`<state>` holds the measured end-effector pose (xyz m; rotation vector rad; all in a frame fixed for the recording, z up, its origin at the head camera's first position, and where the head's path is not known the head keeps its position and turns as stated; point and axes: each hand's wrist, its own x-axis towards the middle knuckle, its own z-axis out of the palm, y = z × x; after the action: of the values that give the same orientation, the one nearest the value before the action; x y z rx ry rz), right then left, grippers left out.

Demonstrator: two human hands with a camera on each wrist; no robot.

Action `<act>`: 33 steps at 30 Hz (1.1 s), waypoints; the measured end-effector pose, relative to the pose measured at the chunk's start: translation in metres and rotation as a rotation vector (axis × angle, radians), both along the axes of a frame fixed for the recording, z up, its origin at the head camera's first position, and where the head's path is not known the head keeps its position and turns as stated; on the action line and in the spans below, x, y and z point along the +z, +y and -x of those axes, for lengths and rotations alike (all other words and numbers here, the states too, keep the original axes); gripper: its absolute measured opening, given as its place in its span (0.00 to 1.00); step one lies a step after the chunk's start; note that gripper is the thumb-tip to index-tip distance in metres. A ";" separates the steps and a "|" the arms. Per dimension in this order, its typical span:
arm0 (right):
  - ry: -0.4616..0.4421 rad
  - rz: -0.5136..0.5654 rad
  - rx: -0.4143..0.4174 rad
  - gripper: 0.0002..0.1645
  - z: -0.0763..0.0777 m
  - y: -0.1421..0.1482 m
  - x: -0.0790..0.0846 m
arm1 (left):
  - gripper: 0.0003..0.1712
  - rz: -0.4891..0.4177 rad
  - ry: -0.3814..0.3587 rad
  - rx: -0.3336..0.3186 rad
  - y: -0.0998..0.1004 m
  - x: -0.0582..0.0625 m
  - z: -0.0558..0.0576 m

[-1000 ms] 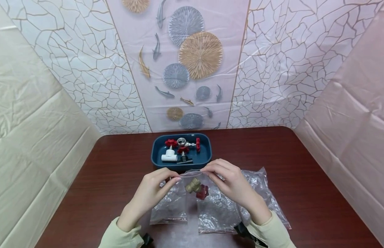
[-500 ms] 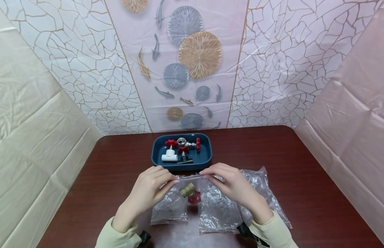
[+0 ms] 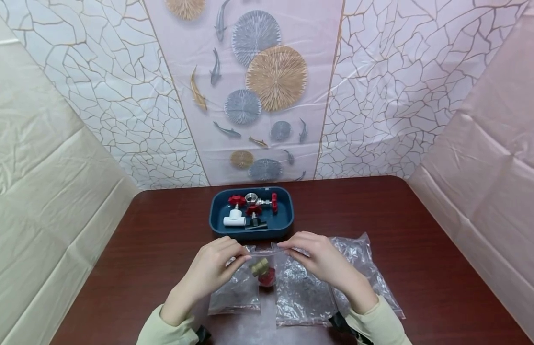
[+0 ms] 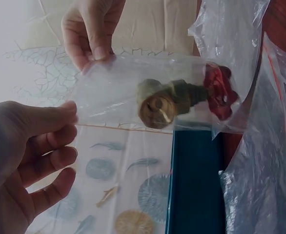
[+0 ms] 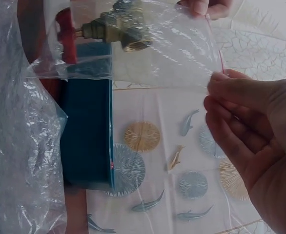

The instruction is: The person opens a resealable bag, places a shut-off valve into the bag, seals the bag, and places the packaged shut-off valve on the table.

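A clear zip bag [image 4: 109, 92] hangs between my two hands over the near part of the table. Inside it is a brass valve [image 3: 260, 267] with a red handwheel [image 3: 267, 277], the wheel lowest in the head view. My left hand [image 3: 215, 266] pinches one top corner between thumb and forefinger, its other fingers loosely bent in the left wrist view. At the opposite top corner, my right hand [image 5: 260, 122] pinches the bag's edge, where a red zip line [image 5: 216, 46] shows. The bag's mouth is stretched fairly straight between them.
Behind the hands stands a blue tray [image 3: 287, 225] with a white tee valve [image 3: 234, 219], a black valve [image 3: 255, 222] and a metal valve [image 3: 262, 201], all red-handled. Several clear plastic bags [image 3: 305, 297] lie flat on the brown table [image 3: 439, 249] below and to the right.
The bag's top edge has come slightly nearer to me and been pulled straighter. The valve inside has shifted left and its red wheel now hangs lower. Both hands keep their pinch.
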<state>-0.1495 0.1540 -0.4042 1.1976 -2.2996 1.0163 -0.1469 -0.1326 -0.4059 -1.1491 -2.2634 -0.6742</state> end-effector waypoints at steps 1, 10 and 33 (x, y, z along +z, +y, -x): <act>-0.003 -0.008 -0.004 0.18 0.000 0.000 -0.001 | 0.06 0.007 -0.011 -0.003 0.001 -0.001 0.000; -0.059 -0.098 -0.017 0.16 -0.002 0.002 -0.002 | 0.07 0.002 -0.081 0.012 0.008 -0.007 -0.001; -0.148 -0.006 -0.116 0.04 -0.005 0.003 -0.001 | 0.05 -0.125 -0.047 0.011 0.014 0.005 -0.006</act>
<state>-0.1450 0.1566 -0.4054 1.0089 -2.4548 1.0888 -0.1406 -0.1186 -0.4010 -1.0707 -2.2304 -0.8338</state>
